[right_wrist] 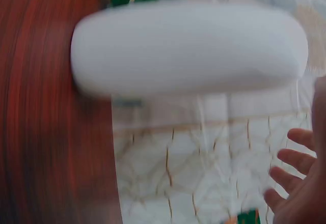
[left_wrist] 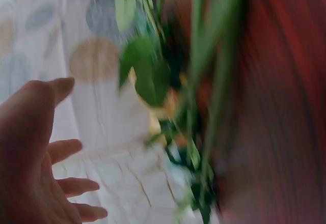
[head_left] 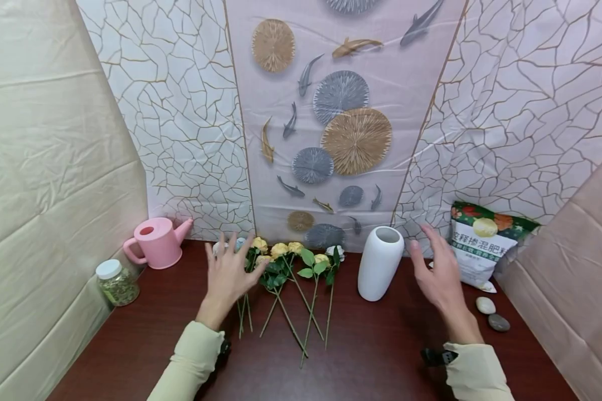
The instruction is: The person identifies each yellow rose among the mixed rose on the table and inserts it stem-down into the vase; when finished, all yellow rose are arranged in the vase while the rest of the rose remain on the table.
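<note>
My left hand [head_left: 229,278] is over the left end of a row of cut flowers, its fingers spread and nothing in its grasp. Yellow blooms [head_left: 279,250] and a few pale ones top the green stems [head_left: 291,317], which lie on the table toward me. In the left wrist view, leaves [left_wrist: 153,79] and blurred stems pass beside the spread fingers. A tall white vase [head_left: 379,264] stands upright right of the flowers. My right hand [head_left: 438,273] is raised just right of it, fingers extended, not touching it. The vase [right_wrist: 188,48] appears sideways and blurred in the right wrist view.
A pink watering can [head_left: 159,243] and a lidded jar [head_left: 117,283] of green bits stand at the left. At the right are a fertilizer bag [head_left: 481,245] and two stones, one white [head_left: 485,305], one grey [head_left: 499,322]. Patterned cloth [head_left: 195,111] hangs behind the dark table [head_left: 371,356].
</note>
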`<state>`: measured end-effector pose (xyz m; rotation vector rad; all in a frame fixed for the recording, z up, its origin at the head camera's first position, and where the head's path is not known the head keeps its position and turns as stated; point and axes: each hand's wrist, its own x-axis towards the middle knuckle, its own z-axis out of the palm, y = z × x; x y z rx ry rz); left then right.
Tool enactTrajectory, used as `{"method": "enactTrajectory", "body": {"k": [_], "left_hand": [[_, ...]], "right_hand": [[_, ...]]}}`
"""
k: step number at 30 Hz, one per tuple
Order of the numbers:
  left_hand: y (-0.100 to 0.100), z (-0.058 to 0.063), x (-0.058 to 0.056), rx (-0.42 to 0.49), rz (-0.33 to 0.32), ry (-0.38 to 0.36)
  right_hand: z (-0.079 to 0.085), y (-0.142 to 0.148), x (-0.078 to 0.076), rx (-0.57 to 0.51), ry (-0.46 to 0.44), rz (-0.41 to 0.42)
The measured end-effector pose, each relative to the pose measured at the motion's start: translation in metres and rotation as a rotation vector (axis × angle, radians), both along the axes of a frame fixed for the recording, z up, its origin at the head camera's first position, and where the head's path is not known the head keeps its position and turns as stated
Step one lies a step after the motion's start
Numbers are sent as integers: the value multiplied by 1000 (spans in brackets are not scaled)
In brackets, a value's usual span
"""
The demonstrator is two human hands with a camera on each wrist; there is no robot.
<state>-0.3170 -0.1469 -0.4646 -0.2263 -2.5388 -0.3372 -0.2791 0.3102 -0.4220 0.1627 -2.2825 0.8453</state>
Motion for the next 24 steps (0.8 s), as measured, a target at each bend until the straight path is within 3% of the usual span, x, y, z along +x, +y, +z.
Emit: {"method": "enactTrajectory", "body": {"k": [4, 9, 14, 18, 24], "left_hand": [[36, -3, 10, 66, -143, -40], [82, -11, 21, 217, -286, -247], [116, -17, 21, 304, -403, -445], [128, -20, 20, 285, -410, -555], [133, -21, 24, 284, -375, -563]], "right_hand": [[-1, -22, 0, -167, -50, 109], [-12, -41, -1, -215, -117, 121], [-24, -46, -3, -248, -147, 92], [-28, -47, -5, -264, -142, 103], [-28, -44, -6, -266, -116, 120]]}}
